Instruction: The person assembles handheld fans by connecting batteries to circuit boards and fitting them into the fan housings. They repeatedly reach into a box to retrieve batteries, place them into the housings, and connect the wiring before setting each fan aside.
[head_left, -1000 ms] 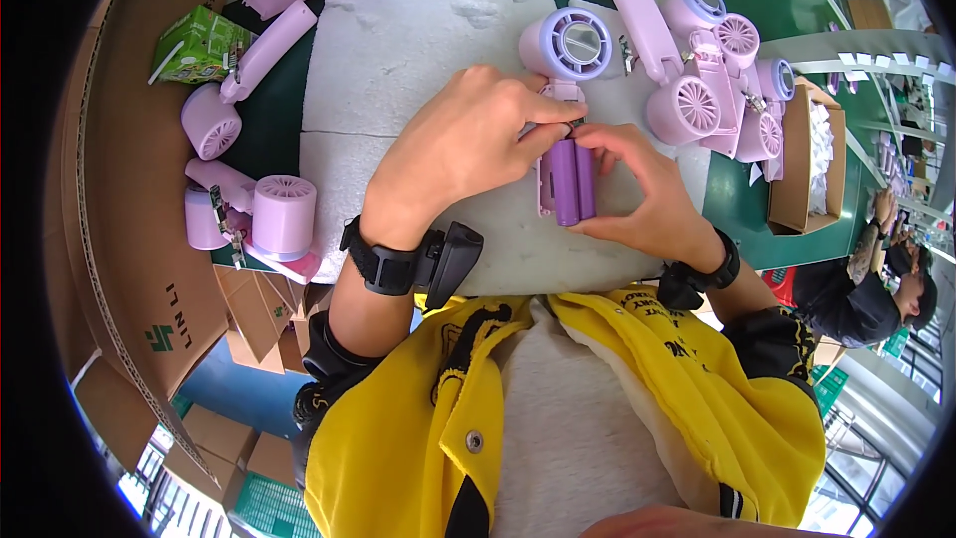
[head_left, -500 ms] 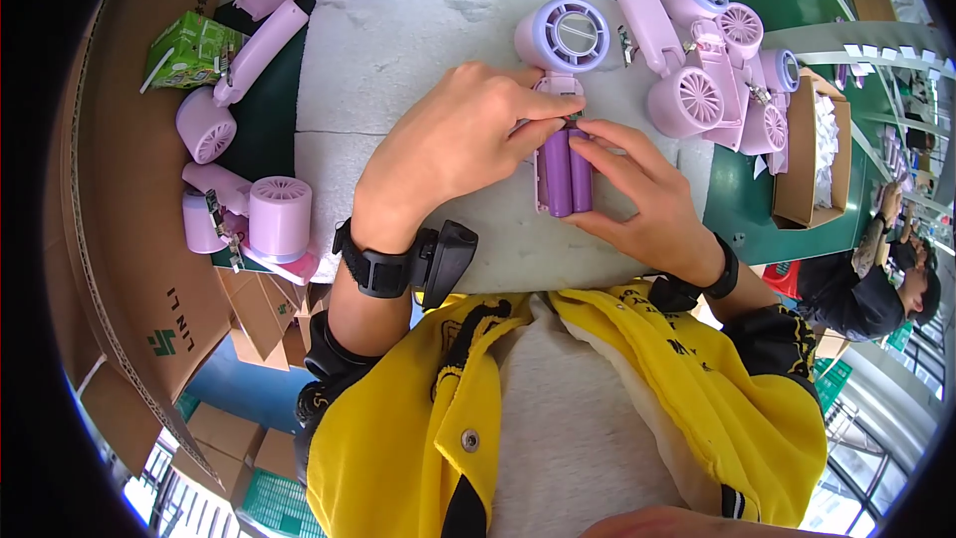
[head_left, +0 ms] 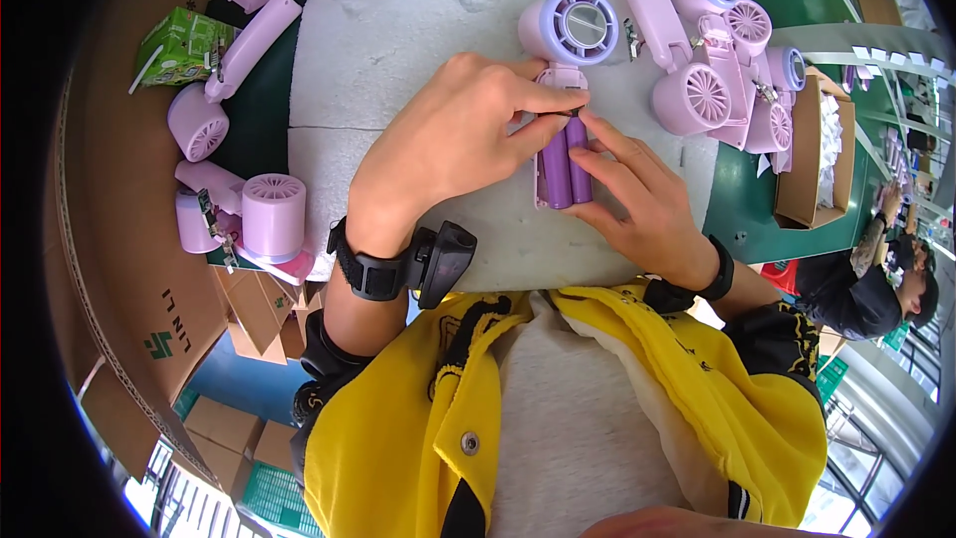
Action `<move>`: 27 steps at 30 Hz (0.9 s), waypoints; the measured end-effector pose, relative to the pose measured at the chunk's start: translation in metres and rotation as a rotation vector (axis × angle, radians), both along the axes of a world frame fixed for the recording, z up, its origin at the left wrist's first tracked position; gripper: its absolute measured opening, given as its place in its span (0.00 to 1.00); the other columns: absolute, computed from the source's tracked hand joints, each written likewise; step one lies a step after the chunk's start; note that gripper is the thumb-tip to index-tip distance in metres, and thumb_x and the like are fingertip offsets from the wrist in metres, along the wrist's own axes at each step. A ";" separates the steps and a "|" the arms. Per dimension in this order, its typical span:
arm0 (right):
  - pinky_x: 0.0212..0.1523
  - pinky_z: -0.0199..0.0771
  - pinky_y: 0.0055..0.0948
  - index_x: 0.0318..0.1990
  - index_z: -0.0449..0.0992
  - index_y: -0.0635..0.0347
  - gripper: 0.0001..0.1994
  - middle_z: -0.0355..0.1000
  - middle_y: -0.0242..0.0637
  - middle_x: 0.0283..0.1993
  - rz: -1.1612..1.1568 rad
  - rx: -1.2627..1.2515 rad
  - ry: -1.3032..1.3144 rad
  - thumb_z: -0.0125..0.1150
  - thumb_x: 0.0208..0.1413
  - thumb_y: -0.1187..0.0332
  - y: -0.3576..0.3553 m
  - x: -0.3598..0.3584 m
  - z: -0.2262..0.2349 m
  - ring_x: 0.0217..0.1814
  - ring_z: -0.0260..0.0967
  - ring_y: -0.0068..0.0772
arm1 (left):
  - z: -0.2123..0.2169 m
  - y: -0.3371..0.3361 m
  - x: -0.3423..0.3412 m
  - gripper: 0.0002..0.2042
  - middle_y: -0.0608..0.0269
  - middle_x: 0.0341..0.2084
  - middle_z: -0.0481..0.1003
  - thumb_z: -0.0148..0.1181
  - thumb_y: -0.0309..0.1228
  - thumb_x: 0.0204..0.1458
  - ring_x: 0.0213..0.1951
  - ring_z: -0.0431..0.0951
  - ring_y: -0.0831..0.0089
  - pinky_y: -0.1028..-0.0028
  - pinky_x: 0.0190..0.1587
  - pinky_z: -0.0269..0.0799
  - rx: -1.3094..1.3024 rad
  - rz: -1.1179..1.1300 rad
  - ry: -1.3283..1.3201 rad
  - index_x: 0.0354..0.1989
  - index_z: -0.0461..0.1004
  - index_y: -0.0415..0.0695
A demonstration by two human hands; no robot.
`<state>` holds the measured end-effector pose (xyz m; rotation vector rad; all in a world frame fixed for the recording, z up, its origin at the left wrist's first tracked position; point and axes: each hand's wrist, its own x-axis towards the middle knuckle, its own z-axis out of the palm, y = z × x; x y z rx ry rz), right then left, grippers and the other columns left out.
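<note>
A pink handheld fan with a lilac-rimmed head lies face up on white foam, its handle opened toward me. Two purple cylindrical batteries sit side by side in the handle. From the left, my left hand reaches over the handle's upper part, thumb and forefinger pinched at the top end of the batteries. A small dark bit shows between those fingertips, too hidden to name. My right hand grips the batteries from the right, its thumb low at their side and forefinger up near my left fingertips.
More pink fans with open handles lie at the right and left, some with small circuit boards exposed. A green packet stands at the far left beside a large cardboard box. An open carton holds white pieces at the right.
My right forefinger has shifted up toward the battery tops, and the other fingers press further over the batteries. The green board seen between the fingertips is now mostly covered. The fan has turned slightly.
</note>
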<state>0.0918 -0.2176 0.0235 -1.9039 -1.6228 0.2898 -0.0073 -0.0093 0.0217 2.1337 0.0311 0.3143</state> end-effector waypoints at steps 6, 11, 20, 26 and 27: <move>0.48 0.77 0.35 0.47 0.76 0.63 0.27 0.68 0.47 0.61 0.018 0.020 0.146 0.79 0.34 0.72 0.005 0.009 -0.001 0.49 0.74 0.43 | 0.006 0.002 -0.001 0.15 0.48 0.31 0.80 0.63 0.20 0.48 0.27 0.80 0.58 0.66 0.59 0.72 -0.080 -0.008 0.104 0.46 0.81 0.43; 0.48 0.78 0.33 0.46 0.77 0.62 0.26 0.69 0.45 0.60 0.016 -0.009 0.189 0.79 0.35 0.71 0.009 0.012 0.003 0.48 0.75 0.39 | 0.005 0.003 -0.002 0.15 0.48 0.31 0.80 0.64 0.22 0.48 0.26 0.79 0.59 0.67 0.53 0.73 -0.129 -0.012 0.143 0.47 0.81 0.44; 0.46 0.80 0.33 0.44 0.78 0.62 0.23 0.69 0.47 0.61 0.029 0.036 0.037 0.78 0.36 0.72 0.002 0.009 -0.002 0.46 0.77 0.40 | 0.005 0.003 -0.001 0.15 0.47 0.34 0.80 0.64 0.21 0.50 0.31 0.82 0.60 0.68 0.52 0.72 -0.149 -0.021 0.143 0.48 0.80 0.44; 0.45 0.81 0.33 0.43 0.77 0.61 0.23 0.67 0.45 0.62 -0.001 0.000 0.116 0.78 0.35 0.74 0.006 0.007 0.003 0.47 0.77 0.40 | 0.005 0.002 0.000 0.15 0.48 0.37 0.81 0.64 0.20 0.51 0.37 0.83 0.64 0.70 0.57 0.72 -0.155 0.027 0.221 0.49 0.80 0.44; 0.45 0.81 0.32 0.42 0.76 0.60 0.23 0.65 0.44 0.62 -0.037 -0.026 0.151 0.79 0.34 0.75 0.007 0.006 0.005 0.47 0.76 0.40 | 0.006 0.001 0.000 0.15 0.48 0.37 0.81 0.64 0.20 0.51 0.38 0.83 0.64 0.71 0.56 0.73 -0.157 0.030 0.224 0.49 0.80 0.44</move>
